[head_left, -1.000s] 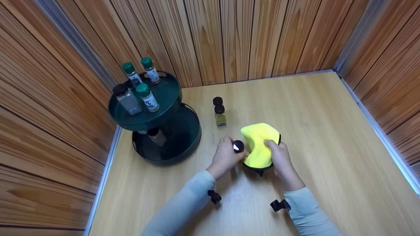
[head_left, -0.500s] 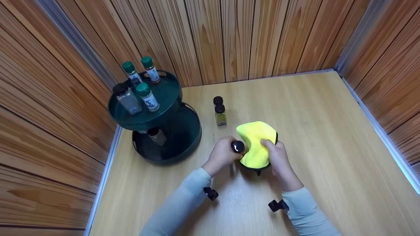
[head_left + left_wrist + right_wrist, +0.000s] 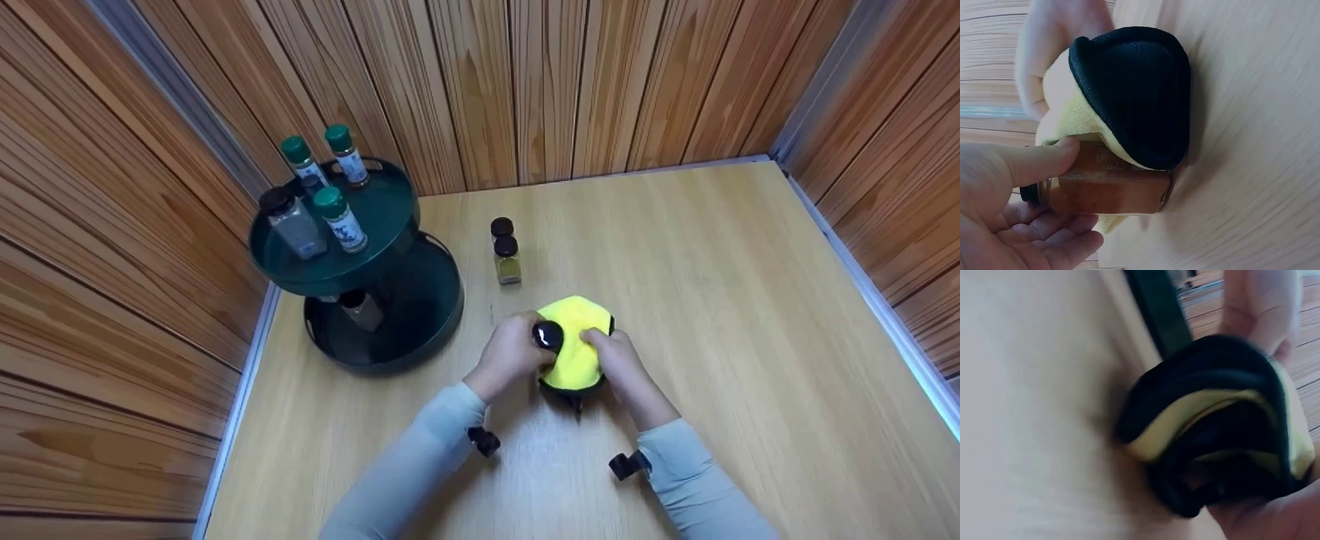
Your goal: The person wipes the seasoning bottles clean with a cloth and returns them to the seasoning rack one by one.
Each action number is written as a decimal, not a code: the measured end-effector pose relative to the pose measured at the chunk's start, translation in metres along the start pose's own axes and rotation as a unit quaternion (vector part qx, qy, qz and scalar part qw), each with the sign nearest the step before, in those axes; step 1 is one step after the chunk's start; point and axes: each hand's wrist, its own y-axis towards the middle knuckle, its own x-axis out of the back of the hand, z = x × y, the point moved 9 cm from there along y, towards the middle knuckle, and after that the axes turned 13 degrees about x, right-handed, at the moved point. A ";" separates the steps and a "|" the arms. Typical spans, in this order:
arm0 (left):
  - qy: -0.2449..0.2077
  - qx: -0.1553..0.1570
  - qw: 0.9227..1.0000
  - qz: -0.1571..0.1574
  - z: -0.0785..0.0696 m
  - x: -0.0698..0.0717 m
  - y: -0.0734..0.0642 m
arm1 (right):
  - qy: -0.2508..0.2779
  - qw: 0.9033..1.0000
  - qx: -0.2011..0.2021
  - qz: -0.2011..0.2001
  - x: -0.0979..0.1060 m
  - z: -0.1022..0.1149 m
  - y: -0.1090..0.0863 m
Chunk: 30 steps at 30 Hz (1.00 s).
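Note:
My left hand [image 3: 508, 354] grips an upright spice jar by its upper part; the black lid [image 3: 548, 335] shows from above. Through the jar's glass [image 3: 1112, 191] I see reddish-brown contents in the left wrist view. The thumb lies along one side, the fingers along the other. A bright yellow cloth [image 3: 576, 311] with a black edge and dark underside is bunched in my right hand [image 3: 621, 371], thumb on top. It presses against the jar's right side and partly wraps it. In the right wrist view the folded cloth [image 3: 1207, 410] hides the jar.
Left stands a dark green two-tier round rack [image 3: 382, 330]. Its upper tier holds green-capped bottles [image 3: 346, 229] and a large black-capped jar [image 3: 294, 225]; another jar [image 3: 362, 309] is below. Two black-lidded jars [image 3: 508, 262] stand on the table behind my hands.
The right hand and yellow cloth have moved left and slightly nearer to me, closing in on the jar. The left hand has shifted its hold a little and keeps the jar nearly in place.

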 end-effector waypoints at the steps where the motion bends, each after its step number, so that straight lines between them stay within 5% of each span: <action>1: 0.000 0.000 1.000 0.000 0.000 0.000 0.000 | -0.002 1.000 0.003 0.003 0.000 0.005 -0.001; 8: 0.013 -0.035 0.999 -0.018 -0.007 0.002 -0.004 | 0.048 0.996 0.073 -0.024 0.003 0.048 -0.011; 19: 0.021 -0.020 0.999 -0.016 -0.003 0.002 -0.001 | 0.019 1.000 -0.006 -0.019 -0.004 0.011 -0.004; 26: 0.012 -0.040 0.999 -0.022 -0.004 0.001 -0.001 | 0.048 0.997 0.063 -0.020 0.001 0.057 -0.012; 30: 0.026 -0.055 0.997 -0.039 -0.006 0.004 -0.001 | 0.050 0.996 0.061 -0.043 -0.001 0.048 -0.011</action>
